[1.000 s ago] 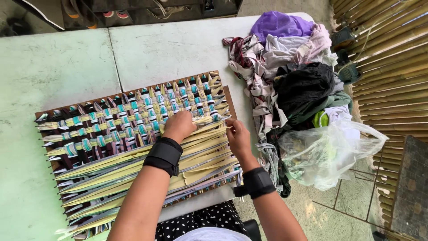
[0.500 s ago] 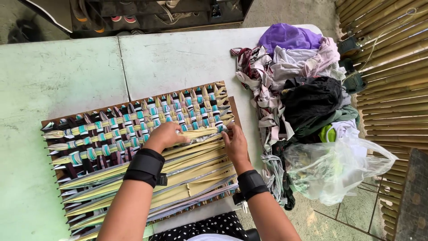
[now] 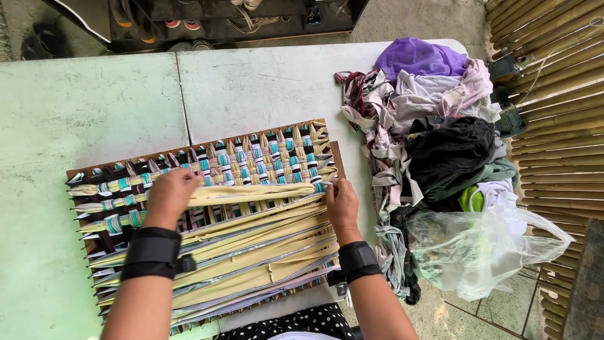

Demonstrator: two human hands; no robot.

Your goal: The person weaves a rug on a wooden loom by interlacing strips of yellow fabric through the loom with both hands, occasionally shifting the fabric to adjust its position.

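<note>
Left hand (image 3: 168, 196) and right hand (image 3: 341, 204) pinching yellow strip (image 3: 251, 192), weaving frame (image 3: 207, 220), pale-green table (image 3: 63, 126), bamboo fence (image 3: 560, 113)

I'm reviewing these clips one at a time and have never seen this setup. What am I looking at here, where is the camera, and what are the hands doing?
There is no machine: a person works with two bare hands, filmed by a camera on their head looking down. On the pale table lies a wooden weaving frame, strung with fabric strips crossing over and under. The left hand and right hand, both with black wrist bands, grip the two ends of one yellow strip stretched across the frame. To the right sits a heap of fabric scraps and a clear plastic bag. A bamboo fence runs along the right edge.
</note>
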